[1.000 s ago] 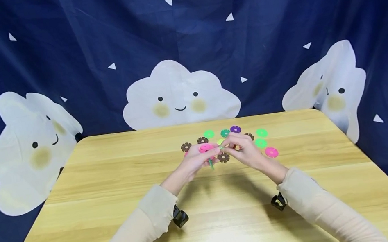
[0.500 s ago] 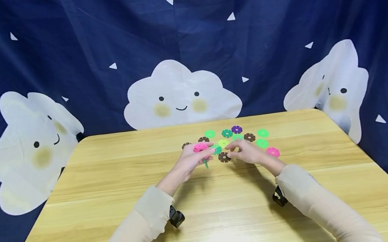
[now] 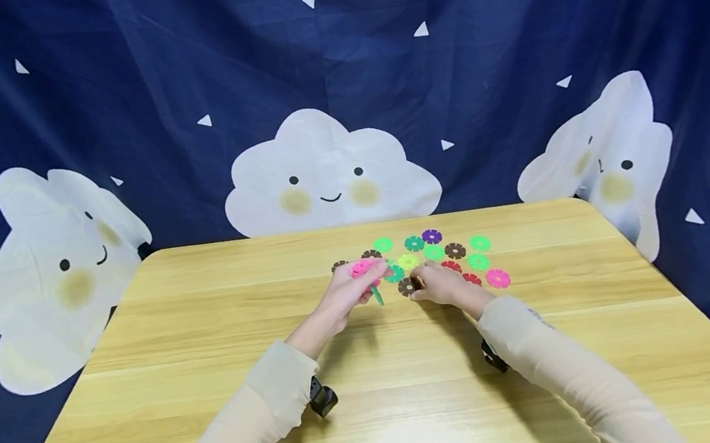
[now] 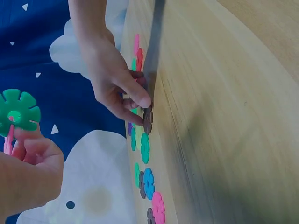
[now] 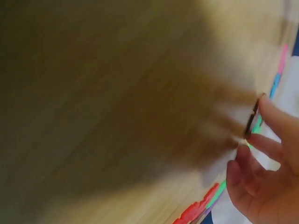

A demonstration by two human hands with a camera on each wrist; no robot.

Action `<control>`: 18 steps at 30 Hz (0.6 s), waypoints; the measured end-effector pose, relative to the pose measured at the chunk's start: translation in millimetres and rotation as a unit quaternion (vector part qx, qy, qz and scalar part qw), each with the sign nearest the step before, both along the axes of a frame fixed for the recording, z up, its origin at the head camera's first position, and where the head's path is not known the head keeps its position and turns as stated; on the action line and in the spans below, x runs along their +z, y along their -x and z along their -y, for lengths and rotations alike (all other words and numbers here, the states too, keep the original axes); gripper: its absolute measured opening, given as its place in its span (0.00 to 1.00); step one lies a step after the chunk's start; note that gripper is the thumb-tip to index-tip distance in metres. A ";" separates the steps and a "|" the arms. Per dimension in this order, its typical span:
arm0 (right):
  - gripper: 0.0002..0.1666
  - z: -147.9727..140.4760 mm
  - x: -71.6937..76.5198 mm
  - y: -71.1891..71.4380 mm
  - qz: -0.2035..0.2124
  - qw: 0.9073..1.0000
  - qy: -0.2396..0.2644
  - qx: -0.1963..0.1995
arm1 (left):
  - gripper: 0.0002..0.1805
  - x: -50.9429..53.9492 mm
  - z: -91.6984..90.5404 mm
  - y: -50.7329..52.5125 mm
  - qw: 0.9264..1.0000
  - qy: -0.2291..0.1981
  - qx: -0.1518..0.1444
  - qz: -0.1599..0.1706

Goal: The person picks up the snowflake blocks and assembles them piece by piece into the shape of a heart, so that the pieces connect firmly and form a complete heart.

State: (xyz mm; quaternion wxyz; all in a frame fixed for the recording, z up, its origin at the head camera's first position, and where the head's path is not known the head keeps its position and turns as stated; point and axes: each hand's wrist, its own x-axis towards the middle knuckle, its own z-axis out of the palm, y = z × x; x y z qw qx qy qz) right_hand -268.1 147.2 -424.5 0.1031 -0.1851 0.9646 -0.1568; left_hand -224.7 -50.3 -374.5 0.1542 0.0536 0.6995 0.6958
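Note:
Pink notched discs [image 3: 364, 269] are gripped between the thumb and fingers of my left hand [image 3: 337, 301], raised off the table. A green disc [image 4: 19, 110] is joined to the held pink one [image 4: 9, 139]; it shows nearly edge-on in the head view. By the left fingertips shows a teal disc [image 3: 394, 274]; whether it is joined on or lies behind, I cannot tell. My right hand [image 3: 444, 286] is low at the table, pinching a brown disc [image 5: 252, 119] by its edges with thumb and finger. That disc [image 4: 148, 120] stands near-vertical in the left wrist view.
Around and behind the hands lie several loose discs: purple [image 3: 432, 236], yellow [image 3: 408, 262], light green [image 3: 480, 243], brown [image 3: 455, 250], red [image 3: 471, 278] and pink [image 3: 498, 278]. The wooden table [image 3: 215, 392] ends at a dark blue curtain [image 3: 318, 52].
My right hand has left the green piece at the left fingertips, moved down and taken hold of the brown disc. The left hand has shifted slightly left with its discs.

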 end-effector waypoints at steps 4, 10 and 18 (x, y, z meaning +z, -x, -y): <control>0.22 4.1 -2.2 1.3 0.015 0.999 0.013 -0.043 | 0.25 1.2 0.0 -0.7 1.000 -0.024 0.006 0.017; 0.13 0.0 -1.5 3.6 0.023 0.995 0.092 -0.023 | 0.28 1.8 2.1 -0.4 0.998 -0.051 0.018 0.013; 0.09 -13.4 12.1 0.2 0.038 0.960 0.279 0.000 | 0.23 -0.9 6.2 3.1 0.996 -0.039 0.075 -0.012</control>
